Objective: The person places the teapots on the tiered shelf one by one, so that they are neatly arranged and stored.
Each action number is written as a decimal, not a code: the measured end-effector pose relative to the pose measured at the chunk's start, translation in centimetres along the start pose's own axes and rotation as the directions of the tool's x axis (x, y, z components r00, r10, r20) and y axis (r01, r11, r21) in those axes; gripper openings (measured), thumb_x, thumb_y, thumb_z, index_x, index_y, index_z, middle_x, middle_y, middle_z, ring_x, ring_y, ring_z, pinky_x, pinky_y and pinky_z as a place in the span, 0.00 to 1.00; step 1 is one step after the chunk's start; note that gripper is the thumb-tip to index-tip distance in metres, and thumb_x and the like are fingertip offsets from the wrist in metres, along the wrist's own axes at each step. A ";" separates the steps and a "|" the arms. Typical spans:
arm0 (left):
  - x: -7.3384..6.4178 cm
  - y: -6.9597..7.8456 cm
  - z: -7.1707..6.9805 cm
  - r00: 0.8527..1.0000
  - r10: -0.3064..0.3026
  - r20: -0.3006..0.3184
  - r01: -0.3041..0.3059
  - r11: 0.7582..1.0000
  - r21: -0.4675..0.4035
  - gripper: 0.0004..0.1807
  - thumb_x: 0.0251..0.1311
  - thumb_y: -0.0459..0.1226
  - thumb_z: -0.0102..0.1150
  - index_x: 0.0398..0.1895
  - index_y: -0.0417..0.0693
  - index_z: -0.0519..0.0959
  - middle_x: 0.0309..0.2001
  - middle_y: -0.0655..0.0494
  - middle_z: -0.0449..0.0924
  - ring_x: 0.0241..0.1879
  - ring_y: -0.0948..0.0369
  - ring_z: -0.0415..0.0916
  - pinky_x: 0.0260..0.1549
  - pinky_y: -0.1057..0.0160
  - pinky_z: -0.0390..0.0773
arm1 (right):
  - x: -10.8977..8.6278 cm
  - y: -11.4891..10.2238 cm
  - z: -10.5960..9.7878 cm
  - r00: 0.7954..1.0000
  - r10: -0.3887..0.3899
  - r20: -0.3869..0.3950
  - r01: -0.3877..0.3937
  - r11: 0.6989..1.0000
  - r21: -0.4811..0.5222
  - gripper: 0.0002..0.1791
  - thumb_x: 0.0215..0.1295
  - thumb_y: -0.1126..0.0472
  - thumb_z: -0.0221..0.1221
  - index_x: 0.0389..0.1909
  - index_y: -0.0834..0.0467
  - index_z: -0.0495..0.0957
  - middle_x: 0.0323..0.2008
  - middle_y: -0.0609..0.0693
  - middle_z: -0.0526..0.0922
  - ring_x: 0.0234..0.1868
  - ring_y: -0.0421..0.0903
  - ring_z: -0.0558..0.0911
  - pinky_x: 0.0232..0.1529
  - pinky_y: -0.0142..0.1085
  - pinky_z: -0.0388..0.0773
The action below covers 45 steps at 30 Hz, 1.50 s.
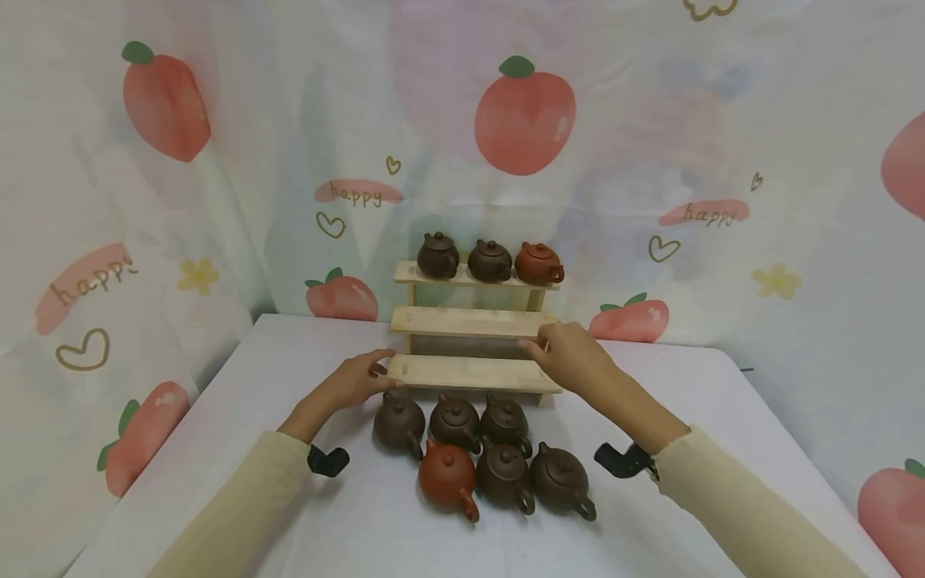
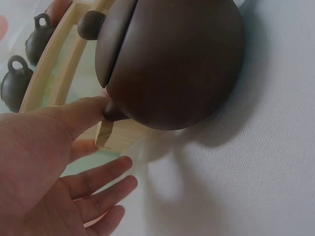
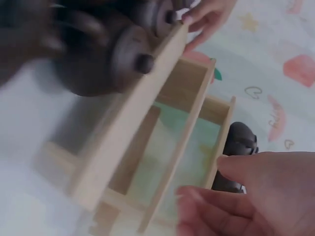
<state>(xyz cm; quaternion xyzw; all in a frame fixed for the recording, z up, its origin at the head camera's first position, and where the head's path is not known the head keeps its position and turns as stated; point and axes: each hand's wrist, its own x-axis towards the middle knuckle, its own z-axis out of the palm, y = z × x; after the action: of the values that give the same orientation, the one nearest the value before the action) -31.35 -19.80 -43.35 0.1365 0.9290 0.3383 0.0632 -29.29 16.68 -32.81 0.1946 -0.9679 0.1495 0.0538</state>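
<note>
A three-step wooden display stand stands on the white table. My left hand is at the left end of its lowest step, thumb in front and index finger behind that end, the other fingers stretched out. Near the right side of the stand, my right hand holds nothing; its thumb and loosely bent fingers are apart. A dark brown teapot sits close by the left thumb, its spout overlapping the thumb tip in the left wrist view.
Two dark teapots and a reddish-brown one stand on the top step. Several more, including a reddish-brown teapot, sit in two rows before the stand. A printed cloth backdrop rises behind the table.
</note>
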 end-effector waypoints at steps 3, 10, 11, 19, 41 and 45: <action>0.0 0.0 0.1 1.000 -0.005 0.006 0.005 1.000 -0.001 0.39 0.70 0.50 0.68 0.78 0.42 0.68 0.60 0.33 0.82 0.62 0.39 0.80 0.60 0.40 0.78 | -2.9 1.0 0.5 0.999 0.022 0.024 -0.022 1.000 -0.007 0.21 0.77 0.48 0.61 0.29 0.61 0.82 0.20 0.49 0.79 0.22 0.46 0.77 0.26 0.40 0.73; 0.0 0.1 0.3 1.000 0.004 -0.004 -0.004 1.000 0.014 0.40 0.71 0.50 0.67 0.78 0.40 0.67 0.59 0.33 0.83 0.62 0.39 0.80 0.61 0.40 0.78 | -9.0 2.1 2.0 0.974 0.106 0.199 -0.103 0.994 -0.021 0.26 0.72 0.38 0.63 0.27 0.57 0.79 0.21 0.47 0.77 0.24 0.44 0.75 0.28 0.40 0.73; 0.0 0.1 0.3 1.000 0.000 -0.003 0.001 1.000 0.013 0.40 0.71 0.50 0.67 0.78 0.40 0.67 0.60 0.33 0.83 0.62 0.39 0.80 0.61 0.40 0.78 | -9.8 2.2 2.1 0.967 0.121 0.226 -0.118 0.993 -0.025 0.27 0.71 0.36 0.63 0.26 0.56 0.78 0.21 0.46 0.77 0.24 0.44 0.75 0.28 0.41 0.73; -0.1 -0.1 0.3 1.000 -0.004 -0.002 0.004 1.000 -0.001 0.40 0.71 0.50 0.67 0.78 0.40 0.67 0.60 0.33 0.82 0.62 0.39 0.80 0.60 0.39 0.78 | -14.4 1.9 4.1 0.932 0.192 0.307 -0.208 0.978 0.023 0.28 0.61 0.36 0.71 0.20 0.53 0.74 0.19 0.46 0.74 0.23 0.42 0.73 0.27 0.38 0.70; -0.2 0.2 0.1 1.000 -0.011 -0.001 0.011 1.000 -0.003 0.40 0.71 0.51 0.67 0.78 0.41 0.66 0.60 0.33 0.82 0.63 0.39 0.79 0.61 0.39 0.77 | -17.0 3.6 8.1 0.947 0.261 0.186 -0.287 0.949 0.131 0.12 0.76 0.56 0.62 0.31 0.54 0.74 0.20 0.43 0.72 0.23 0.40 0.70 0.28 0.35 0.71; -0.2 0.2 0.1 1.000 -0.013 -0.002 0.013 1.000 0.001 0.40 0.71 0.50 0.67 0.78 0.41 0.67 0.60 0.33 0.82 0.63 0.39 0.79 0.61 0.39 0.77 | -17.2 3.9 8.0 0.954 0.237 0.185 -0.268 0.950 0.159 0.11 0.77 0.58 0.61 0.31 0.53 0.74 0.19 0.42 0.72 0.20 0.38 0.68 0.26 0.31 0.68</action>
<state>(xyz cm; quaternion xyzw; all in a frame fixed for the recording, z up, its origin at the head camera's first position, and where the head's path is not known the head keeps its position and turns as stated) -31.07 -19.64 -43.31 0.1303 0.9301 0.3373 0.0642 -15.35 23.81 -44.25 0.0846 -0.9682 0.2267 -0.0636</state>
